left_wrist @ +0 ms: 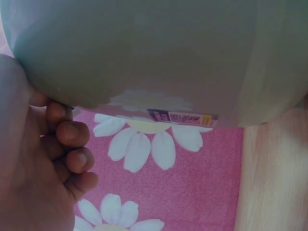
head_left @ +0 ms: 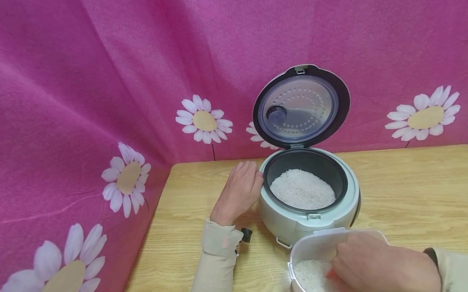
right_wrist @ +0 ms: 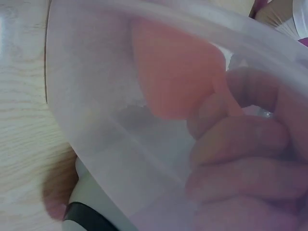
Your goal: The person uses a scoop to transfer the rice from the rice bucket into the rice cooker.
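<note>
A pale green rice cooker (head_left: 288, 224) stands with its round lid (head_left: 316, 94) raised. White rice (head_left: 302, 190) lies in its dark inner pot (head_left: 276, 166). At the cooker's upper left side, my left hand (head_left: 237, 191) grips the edge, its fingers curled against the body in the left wrist view. In front of the cooker is a translucent plastic container (head_left: 320, 240) with more rice (head_left: 312, 275) inside. My right hand (head_left: 374, 264) reaches into that container and grips an orange-red scoop (right_wrist: 178, 72) by its handle, seen through the container's wall in the right wrist view.
The wooden table (head_left: 420, 190) runs under everything. A pink curtain (head_left: 214, 46) with large white daisies hangs behind it and down its left side. The cooker's lid stands close to this cloth. A small black object (head_left: 246, 235) is at my left cuff.
</note>
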Motion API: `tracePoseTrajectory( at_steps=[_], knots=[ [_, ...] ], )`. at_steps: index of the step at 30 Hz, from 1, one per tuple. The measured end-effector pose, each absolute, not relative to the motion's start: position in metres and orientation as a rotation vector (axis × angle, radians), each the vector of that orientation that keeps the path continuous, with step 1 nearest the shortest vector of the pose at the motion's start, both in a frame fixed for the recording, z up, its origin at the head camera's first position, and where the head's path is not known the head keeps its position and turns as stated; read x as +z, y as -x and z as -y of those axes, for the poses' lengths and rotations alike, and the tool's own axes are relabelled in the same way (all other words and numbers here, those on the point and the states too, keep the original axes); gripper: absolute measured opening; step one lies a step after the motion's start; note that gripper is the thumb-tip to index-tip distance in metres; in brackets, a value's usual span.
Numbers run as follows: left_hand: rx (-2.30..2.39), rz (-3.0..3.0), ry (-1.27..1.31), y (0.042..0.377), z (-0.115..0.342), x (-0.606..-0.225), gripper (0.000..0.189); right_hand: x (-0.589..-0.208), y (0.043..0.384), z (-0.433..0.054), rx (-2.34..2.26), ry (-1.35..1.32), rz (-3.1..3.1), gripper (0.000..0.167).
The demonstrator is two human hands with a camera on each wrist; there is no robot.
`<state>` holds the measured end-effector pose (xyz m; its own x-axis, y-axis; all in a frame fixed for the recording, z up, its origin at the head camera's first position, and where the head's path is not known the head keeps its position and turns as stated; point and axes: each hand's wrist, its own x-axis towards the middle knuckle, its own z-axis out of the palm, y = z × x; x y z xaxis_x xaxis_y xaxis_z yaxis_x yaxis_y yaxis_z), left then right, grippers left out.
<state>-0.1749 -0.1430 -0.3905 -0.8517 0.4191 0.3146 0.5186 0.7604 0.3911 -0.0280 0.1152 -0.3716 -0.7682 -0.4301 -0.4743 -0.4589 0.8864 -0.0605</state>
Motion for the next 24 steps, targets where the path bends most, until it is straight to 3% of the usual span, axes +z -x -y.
tracePoseTrajectory(
  at_steps=[15, 24],
  knots=[
    [-0.703, 2.730, 0.749, 0.175, 0.142, -0.392, 0.016, -0.371, 0.031, -0.120, -0.131, 0.639, -2.549, 0.026],
    [-0.696, 2.733, 0.742, 0.174, 0.143, -0.390, 0.016, -0.374, 0.029, -0.126, -0.319, 0.855, -2.515, 0.028]
  ],
)
